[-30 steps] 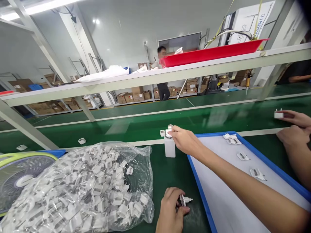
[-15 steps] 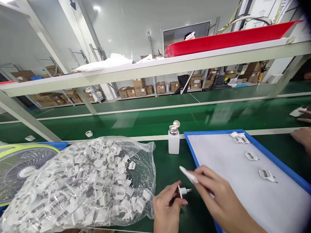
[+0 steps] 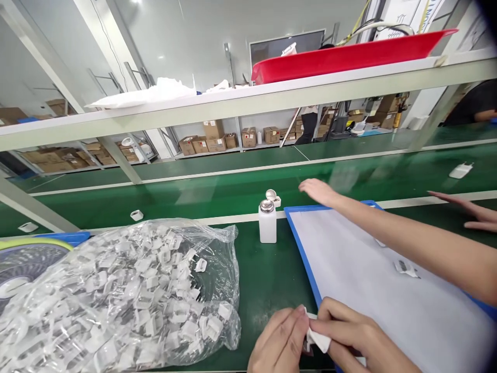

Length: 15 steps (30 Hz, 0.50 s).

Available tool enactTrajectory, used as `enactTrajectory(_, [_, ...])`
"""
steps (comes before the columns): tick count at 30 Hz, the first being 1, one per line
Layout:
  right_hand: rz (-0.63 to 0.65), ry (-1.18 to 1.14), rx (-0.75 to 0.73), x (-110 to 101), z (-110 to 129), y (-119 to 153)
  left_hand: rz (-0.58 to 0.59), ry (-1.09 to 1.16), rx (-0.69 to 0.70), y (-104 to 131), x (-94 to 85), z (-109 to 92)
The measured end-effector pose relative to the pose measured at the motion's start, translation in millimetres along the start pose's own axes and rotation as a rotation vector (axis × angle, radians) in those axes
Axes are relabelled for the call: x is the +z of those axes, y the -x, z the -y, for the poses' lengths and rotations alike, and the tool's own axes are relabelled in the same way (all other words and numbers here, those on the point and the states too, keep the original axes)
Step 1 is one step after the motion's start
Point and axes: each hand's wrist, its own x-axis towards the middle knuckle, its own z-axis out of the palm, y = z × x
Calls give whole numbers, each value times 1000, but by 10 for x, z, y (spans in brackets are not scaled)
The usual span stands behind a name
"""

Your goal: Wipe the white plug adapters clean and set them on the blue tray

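Observation:
At the bottom centre, my left hand (image 3: 280, 339) has its fingers closed round a small white plug piece, mostly hidden now. Pressed against it, my right hand (image 3: 355, 331) pinches a white cloth (image 3: 319, 340). Both hands are nearly touching, low over the green surface by the near left edge of a blue-rimmed tray (image 3: 301, 254). A white bottle with a raised metal lid (image 3: 267, 225) stands beyond them. To their left lies a clear plastic bag full of white plug pieces (image 3: 155, 290).
Another person's arm (image 3: 399, 238) reaches across the tray; a second hand (image 3: 471, 210) is at the right. White pieces lie on the green belt (image 3: 217, 191). A fan (image 3: 27, 269) sits far left. Overhead, a shelf (image 3: 217, 103) holds a red tray (image 3: 349, 57).
My right hand has brought the cloth down onto the plug piece in my left hand. Another person's arm has come in over the tray. The view has shifted slightly.

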Motion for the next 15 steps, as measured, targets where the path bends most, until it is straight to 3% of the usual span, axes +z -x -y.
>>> enactTrajectory(4, [62, -256, 137, -185, 87, -20, 7, 22, 57, -59, -58, -39])
enactTrajectory(8, [90, -358, 235, -199, 123, -39, 12, -34, 140, -45, -72, 8])
enactTrajectory(12, [82, -319, 270, -156, 137, -55, -102, -62, 225, -31, -15, 49])
enactTrajectory(15, [65, -379, 376, -163, 40, -8, -203, 36, 178, -88, 35, -3])
